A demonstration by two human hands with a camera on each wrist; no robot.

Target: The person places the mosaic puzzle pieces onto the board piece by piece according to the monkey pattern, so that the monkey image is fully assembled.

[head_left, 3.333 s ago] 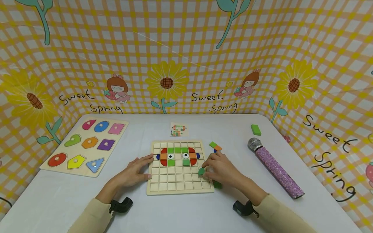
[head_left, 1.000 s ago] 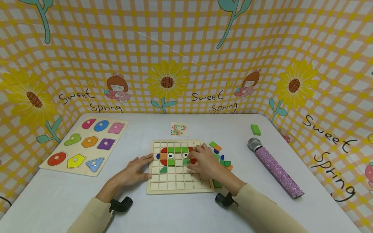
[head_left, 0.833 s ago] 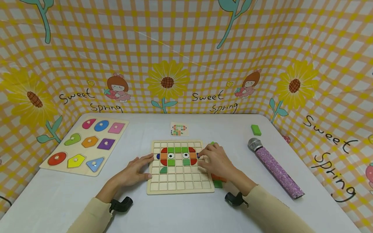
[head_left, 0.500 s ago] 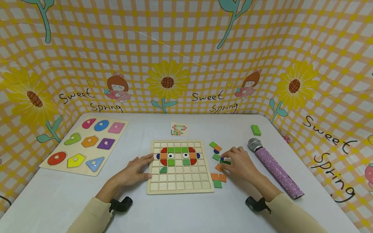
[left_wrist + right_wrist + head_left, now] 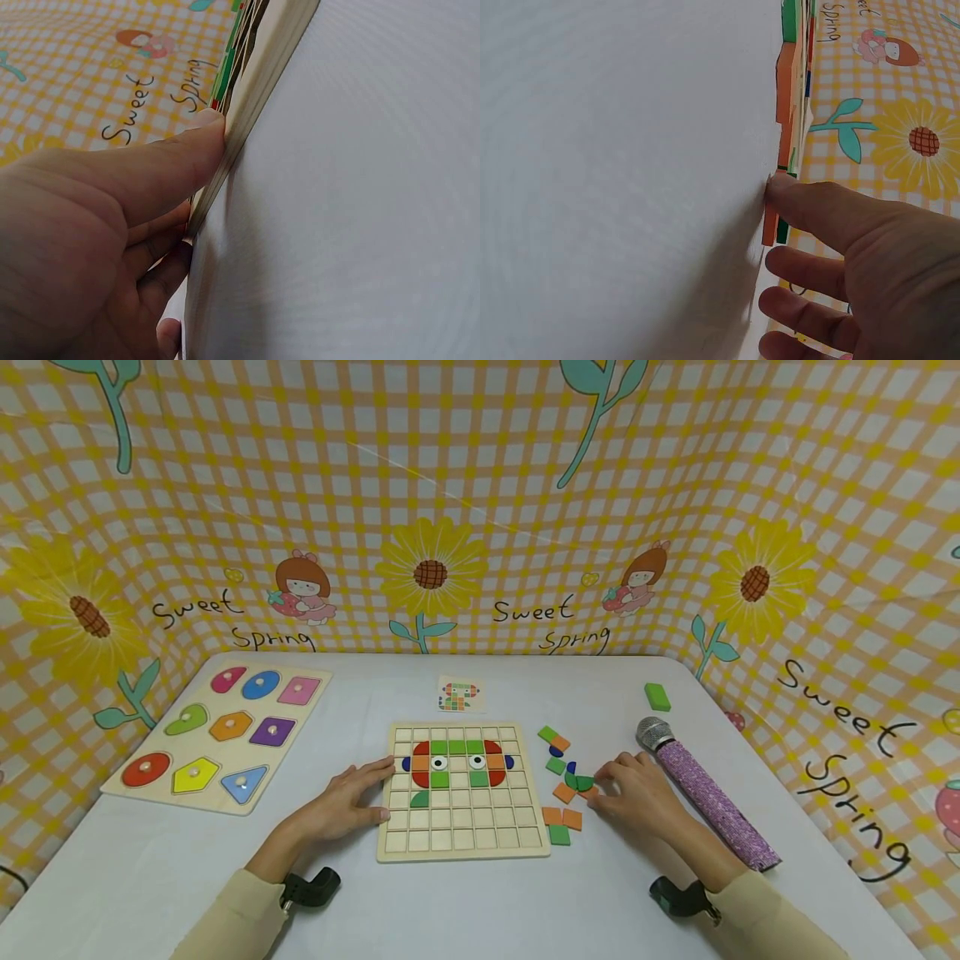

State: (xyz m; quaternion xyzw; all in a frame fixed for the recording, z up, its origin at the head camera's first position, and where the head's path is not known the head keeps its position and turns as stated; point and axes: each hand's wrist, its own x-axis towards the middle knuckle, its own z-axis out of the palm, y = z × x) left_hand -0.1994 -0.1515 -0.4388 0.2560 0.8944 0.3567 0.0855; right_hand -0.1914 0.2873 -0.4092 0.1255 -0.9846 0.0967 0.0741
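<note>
In the head view a wooden grid board (image 5: 465, 839) lies mid-table. Red, green, orange and blue pieces and two eye tiles form a face in its upper rows. Below them sits a green quarter-round piece (image 5: 420, 798). My left hand (image 5: 341, 806) rests against the board's left edge, thumb and fingertips touching it. To the right, my right hand (image 5: 641, 797) is at the loose pieces, its fingertips beside a green rounded piece (image 5: 582, 783). In the right wrist view the thumb tip meets an orange tile (image 5: 769, 225), and the other fingers stay apart from it.
Loose orange tiles (image 5: 572, 820), a green tile (image 5: 559, 835) and blue half-rounds lie right of the board. A pattern card (image 5: 461, 695) is behind it. A knobbed shape puzzle (image 5: 217, 739) stands left; a glittery microphone (image 5: 712, 797) and green block (image 5: 657, 697) lie right.
A green quarter-round piece now sits in the board's lower left. My right hand went over the board, then drew back right to the loose pieces. The left hand has stayed put.
</note>
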